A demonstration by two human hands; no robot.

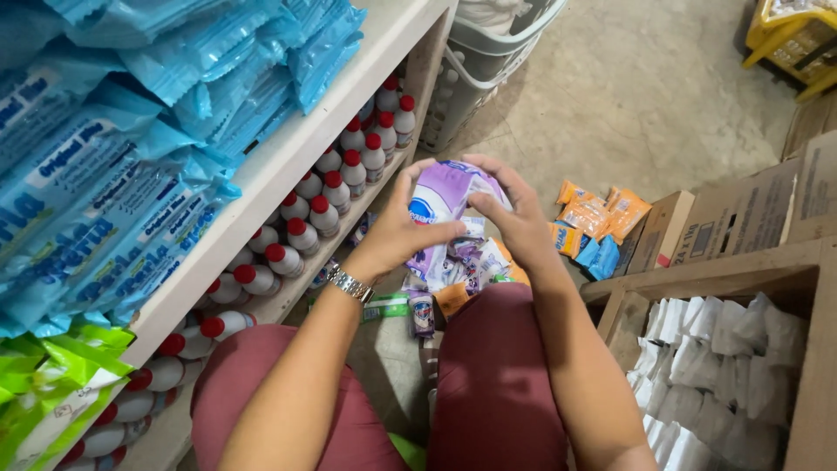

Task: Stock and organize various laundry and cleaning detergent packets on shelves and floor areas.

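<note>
Head view, near to far. Closest: two knees in dark red trousers (488,384), a squat low to the floor, handy for the lower shelf. Between the knees, down on the concrete floor (645,96), small sachets (462,275) and a green tube (386,307). Above them, left hand (397,231), metal watch (350,285) at the wrist, curled shut around the near side of a purple and white sachet pack (440,205); right hand (514,214) closed over its top, fingers wrapped across. Pack held up at mid-frame, between shelf and crate, clear of the floor. Left side: white shelf (288,157) stacked with blue packets (131,157) above, rows of red-capped white bottles (323,214) below. Right side: wooden crate (811,349) of white sachets (715,366). Further off: orange packets (602,214), cardboard boxes (741,214), white laundry basket (488,52).
</note>
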